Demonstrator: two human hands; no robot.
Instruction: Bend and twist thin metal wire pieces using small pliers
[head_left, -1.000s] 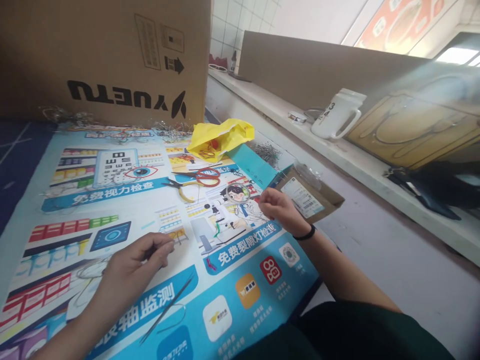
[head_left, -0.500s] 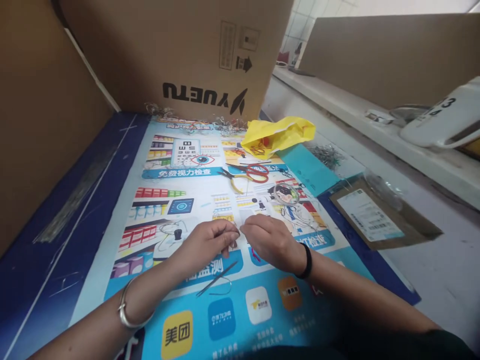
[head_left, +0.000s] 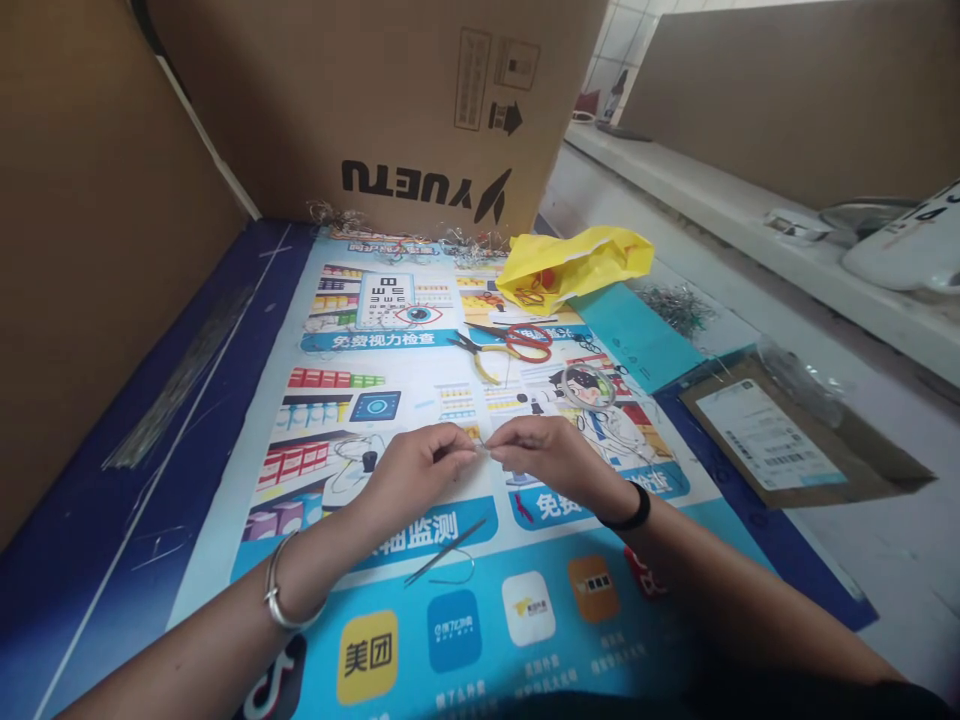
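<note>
Your left hand (head_left: 424, 465) and right hand (head_left: 555, 460) pinch a tiny, thin, pale piece (head_left: 482, 447) between nearly meeting fingertips; how far worked, can't tell. Red-handled metal scissors (head_left: 531, 343) lie unheld beyond.

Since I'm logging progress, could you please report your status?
Left hand, right hand: fingers pinched, close together. Item between them too small to identify. Pliers, scissors beyond.
</note>
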